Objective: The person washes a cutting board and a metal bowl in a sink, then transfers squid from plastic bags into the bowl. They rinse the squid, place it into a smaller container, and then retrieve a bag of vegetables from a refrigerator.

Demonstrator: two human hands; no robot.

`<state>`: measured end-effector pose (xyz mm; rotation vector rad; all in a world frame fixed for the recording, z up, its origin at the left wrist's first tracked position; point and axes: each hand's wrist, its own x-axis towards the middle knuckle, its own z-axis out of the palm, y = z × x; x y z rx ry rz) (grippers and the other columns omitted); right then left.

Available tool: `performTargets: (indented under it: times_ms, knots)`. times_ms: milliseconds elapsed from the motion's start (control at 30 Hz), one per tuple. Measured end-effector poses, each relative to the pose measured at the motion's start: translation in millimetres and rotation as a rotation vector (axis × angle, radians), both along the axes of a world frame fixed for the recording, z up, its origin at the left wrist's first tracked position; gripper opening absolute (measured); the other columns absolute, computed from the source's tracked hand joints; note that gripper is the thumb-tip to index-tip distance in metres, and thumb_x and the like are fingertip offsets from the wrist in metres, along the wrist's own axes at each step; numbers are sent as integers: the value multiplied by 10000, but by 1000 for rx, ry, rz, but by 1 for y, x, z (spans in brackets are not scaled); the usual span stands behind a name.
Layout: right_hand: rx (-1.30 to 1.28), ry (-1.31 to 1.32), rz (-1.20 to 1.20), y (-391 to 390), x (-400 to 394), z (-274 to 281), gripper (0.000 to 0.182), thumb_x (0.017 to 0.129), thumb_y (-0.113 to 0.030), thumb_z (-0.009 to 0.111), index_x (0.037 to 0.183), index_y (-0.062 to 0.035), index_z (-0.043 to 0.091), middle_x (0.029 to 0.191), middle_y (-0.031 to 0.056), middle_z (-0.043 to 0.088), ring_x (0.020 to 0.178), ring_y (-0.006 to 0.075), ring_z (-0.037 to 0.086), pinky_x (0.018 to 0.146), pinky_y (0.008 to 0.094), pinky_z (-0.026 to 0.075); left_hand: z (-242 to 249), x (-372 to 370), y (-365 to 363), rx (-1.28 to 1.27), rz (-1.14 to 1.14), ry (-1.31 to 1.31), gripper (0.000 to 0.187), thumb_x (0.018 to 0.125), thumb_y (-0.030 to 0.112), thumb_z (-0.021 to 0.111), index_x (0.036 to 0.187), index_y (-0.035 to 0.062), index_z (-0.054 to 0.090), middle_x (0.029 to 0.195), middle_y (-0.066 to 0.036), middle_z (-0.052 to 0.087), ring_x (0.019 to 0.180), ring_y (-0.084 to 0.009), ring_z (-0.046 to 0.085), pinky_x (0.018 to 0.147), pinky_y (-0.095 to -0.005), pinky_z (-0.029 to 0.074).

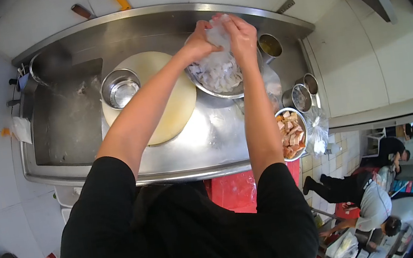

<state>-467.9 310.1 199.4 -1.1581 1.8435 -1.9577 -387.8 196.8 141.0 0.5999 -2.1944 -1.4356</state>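
A clump of whitish, translucent food point(218, 33) is held between both hands above a metal bowl point(222, 94). My left hand point(199, 42) has its fingers curved against the clump's left side, and my right hand point(243, 34) closes round its right side. More pale, sliced pieces point(217, 74) fill the bowl below. To the left lies a round, cream-coloured cutting board point(177, 104), with a steel pot point(120, 88) on its left part that appears to contain clear liquid.
A sink basin point(67, 132) is at the left. On the right are small metal containers point(301, 97), a bowl of orange-brown chunks point(292, 135) and a clear plastic bag point(317, 129). Other people point(372, 203) are at the lower right. Handled tools hang above the counter.
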Motion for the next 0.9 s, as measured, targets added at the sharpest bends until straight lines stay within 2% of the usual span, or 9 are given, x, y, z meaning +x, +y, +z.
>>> performTargets:
  times_ms: [67, 200, 300, 500, 600, 633, 733, 833, 900]
  knots:
    - [-231, -66, 66, -3, 15, -5, 229, 906, -128, 591, 1023, 40, 695, 953, 87, 706, 871, 115, 624, 823, 254, 477, -22, -8, 4, -14, 52, 160, 393, 741, 147, 715, 1087, -13, 620, 1151, -169, 605, 1019, -260, 603, 778, -343, 526]
    - [21, 156, 11, 6, 29, -8, 291, 898, -123, 594, 1112, 67, 648, 1066, 116, 682, 986, 172, 616, 899, 290, 470, -23, -10, -4, 356, 3, -16, 315, 846, 187, 616, 1083, -21, 625, 1026, -142, 643, 887, -211, 645, 703, -318, 553]
    - [-179, -47, 9, 26, 15, -41, 438, 884, -137, 612, 1274, 49, 543, 1221, 126, 610, 1067, 199, 585, 936, 316, 448, -10, 2, 3, 742, 54, 191, 258, 895, 171, 528, 1055, -2, 633, 995, -107, 656, 859, -224, 654, 689, -379, 564]
    - [-109, -434, 91, 40, 39, -120, 466, 867, -46, 631, 1307, 27, 493, 1159, 103, 609, 995, 188, 589, 840, 388, 519, -33, -15, 5, 1243, -38, 534, 201, 918, 177, 522, 1025, 47, 632, 992, -113, 664, 858, -245, 656, 764, -450, 555]
    - [-73, -266, -9, 37, 10, -152, 394, 849, 8, 630, 1234, 23, 545, 1094, 92, 626, 909, 180, 616, 759, 378, 556, -37, -23, 12, 1445, 33, 673, 192, 921, 171, 526, 1029, 53, 632, 1019, -122, 668, 889, -266, 661, 786, -468, 549]
    - [-46, -219, -84, 39, -4, -160, 245, 841, -13, 638, 1083, 28, 631, 985, 87, 664, 820, 163, 636, 713, 337, 550, -40, -25, 15, 1461, 43, 671, 192, 918, 167, 527, 1028, 51, 634, 1021, -124, 670, 899, -271, 661, 789, -470, 549]
    - [321, 220, -393, 52, 5, -105, 117, 803, -35, 659, 894, 23, 704, 848, 91, 701, 756, 132, 644, 677, 279, 519, -46, -25, 16, 1475, 98, 676, 205, 917, 172, 522, 1023, 45, 642, 1004, -129, 681, 930, -281, 663, 801, -483, 546]
    - [123, 522, -490, 59, -20, -89, 146, 804, -50, 660, 925, 9, 716, 865, 115, 706, 757, 195, 662, 690, 321, 541, -59, -32, 17, 1562, -16, 728, 262, 933, 223, 477, 1028, 50, 649, 984, -152, 685, 878, -335, 666, 724, -531, 547]
    - [473, 692, -395, 63, -24, -69, 137, 792, -22, 653, 909, 22, 710, 866, 158, 693, 756, 228, 669, 706, 328, 553, -66, -40, 23, 1568, 48, 705, 247, 908, 232, 529, 1016, 49, 653, 957, -158, 678, 850, -342, 664, 679, -542, 547]
